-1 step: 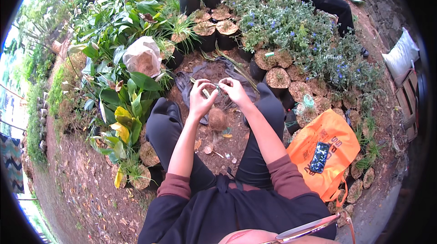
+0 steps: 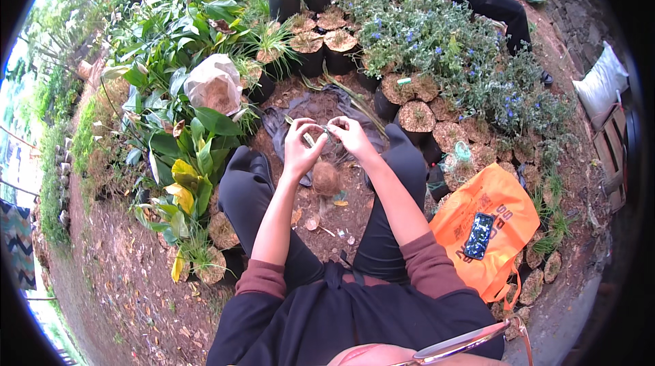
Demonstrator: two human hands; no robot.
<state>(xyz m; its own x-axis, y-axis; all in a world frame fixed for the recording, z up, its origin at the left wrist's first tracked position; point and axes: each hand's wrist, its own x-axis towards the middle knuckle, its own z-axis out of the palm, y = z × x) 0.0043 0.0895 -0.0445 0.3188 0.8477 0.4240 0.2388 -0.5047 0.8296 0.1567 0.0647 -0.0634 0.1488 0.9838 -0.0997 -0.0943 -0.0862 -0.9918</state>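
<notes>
The brown ball (image 2: 326,179) is between the two bent knees of the person, a little below the hands; if it lies on the soil or hangs there, I cannot tell. Beyond this ball, both hands are raised and come almost together. The left hand (image 2: 302,146) is curled, with thumb and first finger nearly closed in a pinch, and a pale strip (image 2: 309,139) shows inside its curve. The right hand (image 2: 349,135) also pinches with its fingertips, the other fingers being loosely bent. Between them seems to be a thin strand (image 2: 323,131), held from both sides, just beyond the ball; it is too small to say if it is a stem or a string, or if it is joined to the ball.

About the progress, I judge that the handling is in its middle: the strand is already gripped by both hands, and the ball has already a round shape. No knot can be made out, and neither hand has let go, so this finger work appears not complete.

Farther beyond the ball, loose brown fibre (image 2: 321,103) lies on a dark cloth (image 2: 275,124). Left of the ball and farther off stands a pale bag (image 2: 232,79) with brown stuff inside. Right of the ball, and nearer to the person, a phone (image 2: 479,236) rests on an orange bag (image 2: 447,219).
</notes>
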